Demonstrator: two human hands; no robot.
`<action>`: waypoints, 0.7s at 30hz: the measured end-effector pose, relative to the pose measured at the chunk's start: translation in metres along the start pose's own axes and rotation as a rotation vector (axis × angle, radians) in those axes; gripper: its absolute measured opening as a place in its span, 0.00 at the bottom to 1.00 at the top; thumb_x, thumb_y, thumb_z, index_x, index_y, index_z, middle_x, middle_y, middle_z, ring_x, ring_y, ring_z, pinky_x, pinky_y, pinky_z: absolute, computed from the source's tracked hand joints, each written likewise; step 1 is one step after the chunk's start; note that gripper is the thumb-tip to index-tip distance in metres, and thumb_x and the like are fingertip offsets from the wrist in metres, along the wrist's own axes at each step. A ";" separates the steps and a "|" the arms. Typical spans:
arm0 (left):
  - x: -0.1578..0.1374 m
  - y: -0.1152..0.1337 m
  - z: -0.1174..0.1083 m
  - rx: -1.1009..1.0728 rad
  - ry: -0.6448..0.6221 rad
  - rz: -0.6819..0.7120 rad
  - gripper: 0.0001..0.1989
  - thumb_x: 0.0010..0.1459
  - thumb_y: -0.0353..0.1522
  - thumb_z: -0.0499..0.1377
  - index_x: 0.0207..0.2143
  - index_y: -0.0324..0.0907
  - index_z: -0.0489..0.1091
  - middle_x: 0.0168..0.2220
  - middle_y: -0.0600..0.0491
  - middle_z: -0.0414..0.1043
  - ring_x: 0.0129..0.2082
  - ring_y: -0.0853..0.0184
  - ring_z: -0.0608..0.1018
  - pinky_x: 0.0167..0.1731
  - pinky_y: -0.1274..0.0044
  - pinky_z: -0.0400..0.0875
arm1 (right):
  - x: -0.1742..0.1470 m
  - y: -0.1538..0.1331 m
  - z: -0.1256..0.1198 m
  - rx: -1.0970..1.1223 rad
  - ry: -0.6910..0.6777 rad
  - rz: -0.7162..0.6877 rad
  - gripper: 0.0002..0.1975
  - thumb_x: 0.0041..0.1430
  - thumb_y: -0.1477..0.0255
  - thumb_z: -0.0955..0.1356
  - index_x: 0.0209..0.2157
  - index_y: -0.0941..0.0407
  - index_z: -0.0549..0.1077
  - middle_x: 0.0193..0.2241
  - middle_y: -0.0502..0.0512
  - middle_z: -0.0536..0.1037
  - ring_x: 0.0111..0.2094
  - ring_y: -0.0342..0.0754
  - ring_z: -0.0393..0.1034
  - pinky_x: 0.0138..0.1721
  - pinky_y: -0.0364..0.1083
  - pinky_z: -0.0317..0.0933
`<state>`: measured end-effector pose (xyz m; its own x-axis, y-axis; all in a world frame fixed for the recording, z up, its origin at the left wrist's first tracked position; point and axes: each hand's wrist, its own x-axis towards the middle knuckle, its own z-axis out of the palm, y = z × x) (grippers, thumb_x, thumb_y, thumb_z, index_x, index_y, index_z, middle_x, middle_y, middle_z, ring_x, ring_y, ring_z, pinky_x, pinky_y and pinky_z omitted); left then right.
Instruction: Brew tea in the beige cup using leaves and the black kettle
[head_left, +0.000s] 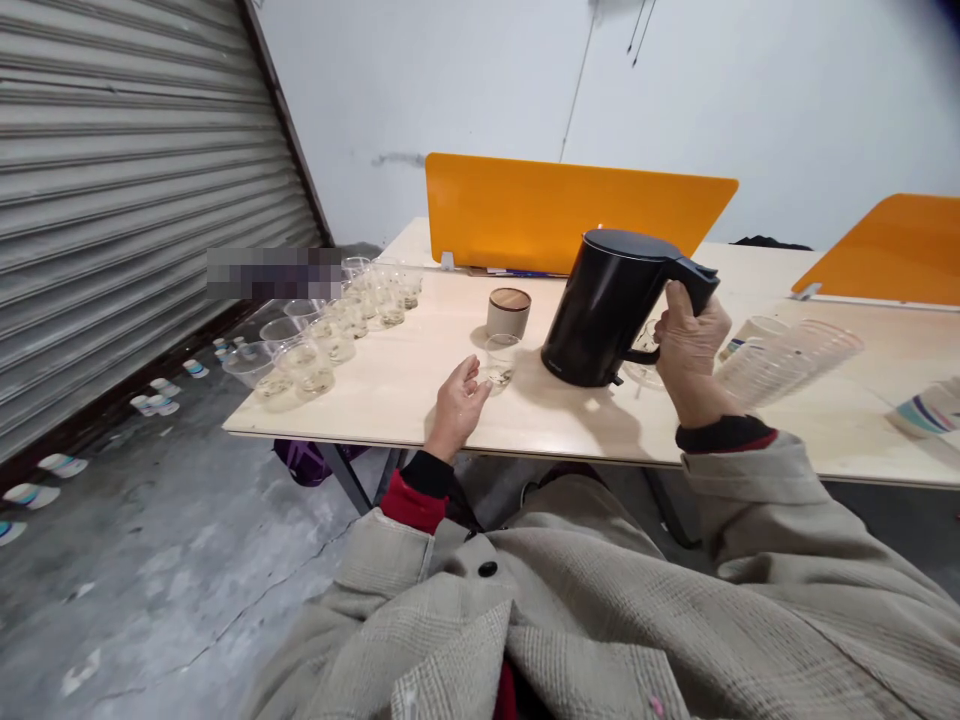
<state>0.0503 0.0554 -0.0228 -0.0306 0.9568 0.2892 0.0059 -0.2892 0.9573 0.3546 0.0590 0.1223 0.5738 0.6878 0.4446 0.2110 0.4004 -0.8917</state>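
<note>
Clamping the kettle (596, 315) by its handle (697, 282) in the right hand (691, 345), just right of a cup (502, 362) on the table (401, 395). Holding the left hand (457, 402), with fingers parted, close beside that cup — cannot tell whether touching. Facing a canister (508, 319) just behind the cup, with more cups (311, 370) in rows at the table's left.
</note>
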 end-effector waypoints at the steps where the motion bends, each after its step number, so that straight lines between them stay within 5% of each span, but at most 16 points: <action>1: 0.000 0.002 -0.001 -0.005 0.003 0.003 0.31 0.59 0.38 0.70 0.63 0.38 0.72 0.64 0.35 0.75 0.64 0.50 0.78 0.67 0.56 0.71 | -0.006 -0.005 -0.004 0.042 0.054 -0.013 0.14 0.62 0.67 0.71 0.30 0.48 0.60 0.15 0.37 0.56 0.18 0.41 0.50 0.21 0.44 0.46; 10: -0.025 0.028 -0.001 -0.065 0.108 0.120 0.29 0.61 0.46 0.68 0.59 0.39 0.73 0.59 0.37 0.78 0.59 0.52 0.81 0.60 0.60 0.77 | -0.045 -0.052 -0.038 0.117 0.029 -0.039 0.15 0.50 0.67 0.77 0.25 0.51 0.66 0.14 0.39 0.59 0.15 0.39 0.52 0.16 0.43 0.46; 14: -0.055 0.051 0.018 -0.113 -0.079 0.139 0.29 0.65 0.48 0.67 0.61 0.42 0.74 0.61 0.39 0.78 0.61 0.53 0.80 0.58 0.63 0.78 | -0.061 -0.078 -0.044 0.054 -0.009 -0.045 0.14 0.48 0.66 0.77 0.24 0.52 0.68 0.15 0.41 0.60 0.16 0.39 0.53 0.16 0.43 0.46; 21: -0.070 0.081 0.061 -0.326 -0.288 -0.038 0.47 0.57 0.46 0.74 0.74 0.48 0.60 0.78 0.42 0.54 0.77 0.45 0.59 0.71 0.54 0.63 | -0.074 -0.119 -0.046 -0.072 -0.146 -0.094 0.17 0.53 0.67 0.77 0.23 0.53 0.66 0.17 0.43 0.59 0.18 0.39 0.53 0.18 0.43 0.46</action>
<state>0.1144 -0.0332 0.0351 0.2552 0.9232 0.2872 -0.3070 -0.2043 0.9295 0.3240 -0.0673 0.1918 0.4288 0.7325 0.5288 0.3170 0.4261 -0.8473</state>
